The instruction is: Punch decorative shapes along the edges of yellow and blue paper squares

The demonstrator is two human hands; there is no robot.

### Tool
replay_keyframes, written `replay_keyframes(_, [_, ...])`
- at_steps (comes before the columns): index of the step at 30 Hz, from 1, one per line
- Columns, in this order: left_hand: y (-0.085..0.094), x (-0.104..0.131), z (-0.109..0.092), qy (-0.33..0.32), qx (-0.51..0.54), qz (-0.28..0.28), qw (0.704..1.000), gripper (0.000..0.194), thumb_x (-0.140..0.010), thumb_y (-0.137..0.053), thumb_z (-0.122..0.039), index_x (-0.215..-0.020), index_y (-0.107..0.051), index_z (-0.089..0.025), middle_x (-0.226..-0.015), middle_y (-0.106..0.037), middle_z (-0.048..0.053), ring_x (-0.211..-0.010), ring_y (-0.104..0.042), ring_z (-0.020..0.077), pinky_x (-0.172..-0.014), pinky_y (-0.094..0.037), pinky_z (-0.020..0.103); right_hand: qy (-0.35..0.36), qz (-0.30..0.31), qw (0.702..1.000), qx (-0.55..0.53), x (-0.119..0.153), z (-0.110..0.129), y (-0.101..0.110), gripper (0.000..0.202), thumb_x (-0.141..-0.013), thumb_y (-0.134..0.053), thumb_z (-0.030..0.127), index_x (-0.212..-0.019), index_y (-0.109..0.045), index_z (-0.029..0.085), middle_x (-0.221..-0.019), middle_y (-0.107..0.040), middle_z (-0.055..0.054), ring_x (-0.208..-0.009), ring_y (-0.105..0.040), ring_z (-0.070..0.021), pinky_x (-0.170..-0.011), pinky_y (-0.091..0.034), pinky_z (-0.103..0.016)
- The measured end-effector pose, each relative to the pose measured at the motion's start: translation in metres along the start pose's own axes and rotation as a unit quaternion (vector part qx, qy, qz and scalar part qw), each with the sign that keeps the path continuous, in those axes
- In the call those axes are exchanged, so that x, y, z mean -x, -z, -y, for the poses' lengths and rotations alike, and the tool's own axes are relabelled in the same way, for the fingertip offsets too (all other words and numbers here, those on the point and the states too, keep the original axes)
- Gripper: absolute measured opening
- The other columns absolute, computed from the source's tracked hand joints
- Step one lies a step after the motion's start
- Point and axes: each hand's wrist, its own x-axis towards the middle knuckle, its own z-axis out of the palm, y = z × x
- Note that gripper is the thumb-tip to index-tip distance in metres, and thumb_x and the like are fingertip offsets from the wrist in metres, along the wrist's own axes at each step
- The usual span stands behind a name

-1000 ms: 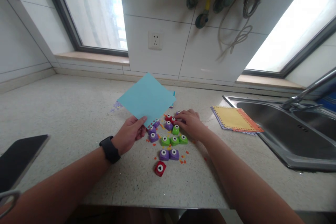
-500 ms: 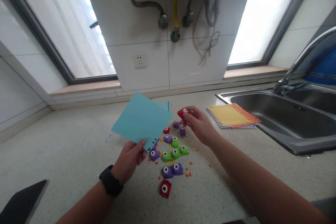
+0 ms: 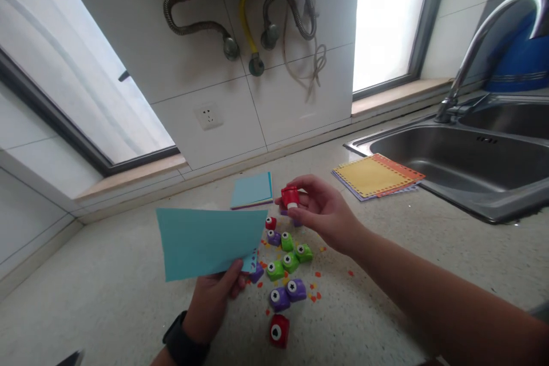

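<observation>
My left hand (image 3: 221,297) is closed on the lower right corner of a blue sheet of paper (image 3: 210,240), which is held above the counter. A row of small punched holes runs along the sheet's right edge. In my right hand (image 3: 328,211) a red craft punch (image 3: 290,197) is pinched between thumb and fingers, its white button facing down toward me. The punch and the paper are apart. Below lie several more punches: green ones (image 3: 290,262), purple ones (image 3: 295,290), a red one (image 3: 279,331) near me and another red one (image 3: 270,223) farther off.
Small orange and yellow paper bits (image 3: 315,291) are scattered around the punches. A stack of blue paper (image 3: 252,189) lies near the wall. Punched yellow and orange sheets (image 3: 373,177) rest by the steel sink (image 3: 429,154), partly over its rim. A faucet (image 3: 465,63) stands behind.
My view has tilted and shifted. The blue sheet has turned in my left hand and come lower, uncovering the paper stack behind. My right hand has rotated the red punch so its button points down.
</observation>
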Motion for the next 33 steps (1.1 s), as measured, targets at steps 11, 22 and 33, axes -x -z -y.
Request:
replay_keyframes(11, [0.001, 0.003, -0.004, -0.006, -0.001, -0.013, 1.0, 0.05, -0.076, -0.075, -0.059, -0.049, -0.066, -0.018, -0.05, -0.061, 0.004, -0.051, -0.048, 0.015, -0.055, -0.043, 0.03, 0.099, 0.074, 0.988, 0.091, 0.015, 0.009, -0.019, 0.037, -0.078, -0.082, 0.016, -0.108, -0.062, 0.022, -0.099, -0.065, -0.005, -0.092, -0.07, -0.0192, -0.086, -0.06, -0.036])
replay_keyframes(22, [-0.001, 0.004, -0.003, -0.017, 0.013, -0.011, 1.0, 0.043, -0.075, -0.077, -0.054, -0.053, -0.066, -0.018, -0.053, -0.063, 0.004, -0.05, -0.052, 0.0154, -0.053, -0.044, 0.03, 0.064, 0.082, 0.99, 0.091, 0.017, 0.004, -0.021, 0.036, -0.078, -0.082, 0.017, -0.107, -0.061, 0.021, -0.097, -0.068, -0.004, -0.089, -0.069, -0.0174, -0.081, -0.06, -0.033])
replay_keyframes(33, [0.005, 0.002, 0.003, -0.006, 0.011, 0.003, 1.0, 0.047, -0.079, -0.075, -0.055, -0.054, -0.068, -0.017, -0.054, -0.063, 0.004, -0.054, -0.05, 0.0144, -0.056, -0.042, 0.028, 0.063, 0.088, 0.988, 0.111, 0.017, 0.002, -0.021, 0.036, -0.077, -0.082, 0.017, -0.106, -0.062, 0.02, -0.097, -0.069, -0.005, -0.088, -0.068, -0.0165, -0.082, -0.059, -0.032])
